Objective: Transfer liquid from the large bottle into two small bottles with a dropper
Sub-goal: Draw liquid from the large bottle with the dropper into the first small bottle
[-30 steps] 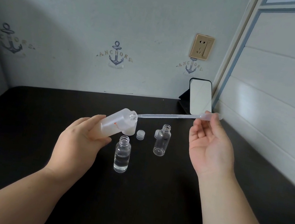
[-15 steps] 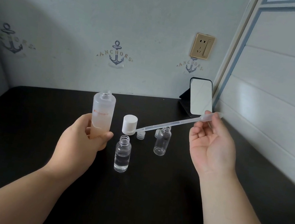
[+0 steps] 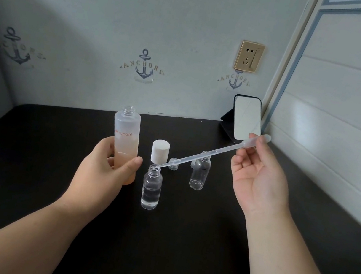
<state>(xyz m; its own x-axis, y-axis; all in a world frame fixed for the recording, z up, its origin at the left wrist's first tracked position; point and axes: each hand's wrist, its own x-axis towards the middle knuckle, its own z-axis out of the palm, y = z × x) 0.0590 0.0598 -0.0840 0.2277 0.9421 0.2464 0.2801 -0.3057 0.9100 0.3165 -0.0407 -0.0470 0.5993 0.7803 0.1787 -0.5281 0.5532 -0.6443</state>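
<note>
Fingers of the left hand (image 3: 106, 167) curl round the large bottle (image 3: 125, 141), which stands upright and uncapped over the tabletop (image 3: 24, 169), pinkish liquid in its lower part. The right hand (image 3: 259, 175) pinches the dropper (image 3: 207, 155) by its bulb, thumb against fingertips, the other fingers loosely bent. The dropper slants down leftward; its tip sits at the mouth of the near small bottle (image 3: 151, 188), part-filled with clear liquid. A second small bottle (image 3: 200, 173) stands farther right, looking empty. A white cap (image 3: 160, 151) and a small clear cap (image 3: 173, 162) stand behind. A mirror (image 3: 246, 118) leans at the back.
</note>
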